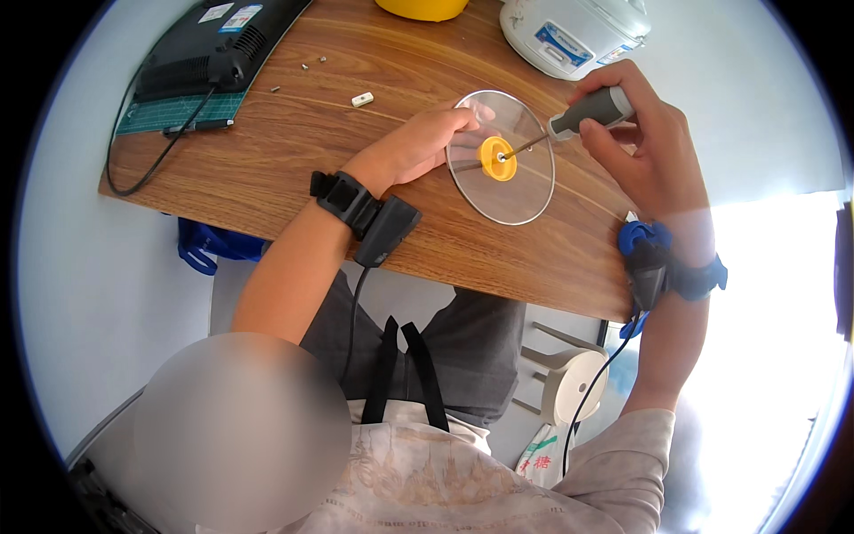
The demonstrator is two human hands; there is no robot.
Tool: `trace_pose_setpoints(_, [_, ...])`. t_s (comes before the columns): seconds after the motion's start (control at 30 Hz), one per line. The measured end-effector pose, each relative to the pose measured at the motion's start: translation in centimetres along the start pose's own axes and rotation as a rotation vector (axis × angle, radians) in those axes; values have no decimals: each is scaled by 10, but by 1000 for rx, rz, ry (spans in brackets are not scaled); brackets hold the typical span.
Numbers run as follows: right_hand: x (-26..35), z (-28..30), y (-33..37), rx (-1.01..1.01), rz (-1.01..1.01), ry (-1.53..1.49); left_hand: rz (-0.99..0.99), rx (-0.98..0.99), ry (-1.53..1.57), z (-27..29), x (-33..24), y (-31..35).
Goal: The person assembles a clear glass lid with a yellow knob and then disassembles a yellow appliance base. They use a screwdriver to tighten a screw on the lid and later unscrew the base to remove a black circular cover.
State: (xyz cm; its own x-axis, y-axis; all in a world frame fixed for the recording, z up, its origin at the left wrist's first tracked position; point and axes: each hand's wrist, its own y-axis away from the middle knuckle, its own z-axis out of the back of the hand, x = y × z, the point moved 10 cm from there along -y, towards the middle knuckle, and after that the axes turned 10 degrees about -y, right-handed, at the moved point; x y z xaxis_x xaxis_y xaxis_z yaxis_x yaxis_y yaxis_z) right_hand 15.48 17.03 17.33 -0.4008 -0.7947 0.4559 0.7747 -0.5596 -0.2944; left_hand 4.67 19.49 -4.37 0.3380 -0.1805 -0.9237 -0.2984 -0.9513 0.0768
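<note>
Head view: right hand [648, 147], fingers wrapped round the handle of one grey screwdriver [598, 111]; long axis slanting, butt to upper right, shaft pointing down-left to the centre of a yellow disc [510, 170]. Left hand [422, 147], curled onto the left edge of one round clear lid [525, 198], fingers partly seen through it. Lid: tilted, between the hands, over the wooden table [391, 209]. Farther out: white block [362, 100], green mat [147, 117], white cooker [556, 31].
</note>
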Motion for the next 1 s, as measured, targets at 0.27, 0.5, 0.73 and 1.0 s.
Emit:
trace_pose_setpoints(0.27, [-21,7,-2,-20,-57,-68,-38,-3,-72,5,1,-2])
trace_pose_setpoints(0.5, [-35,15,7,-48,-158,-131,-17,28,-46,4,2,-1])
trace_pose_setpoints(0.73, [-43,25,11,-161,-217,-11,-21,7,-60,0,-4,5])
trace_pose_setpoints(1.0, [-35,35,22,-274,-305,372,-18,13,-68,4,-1,2])
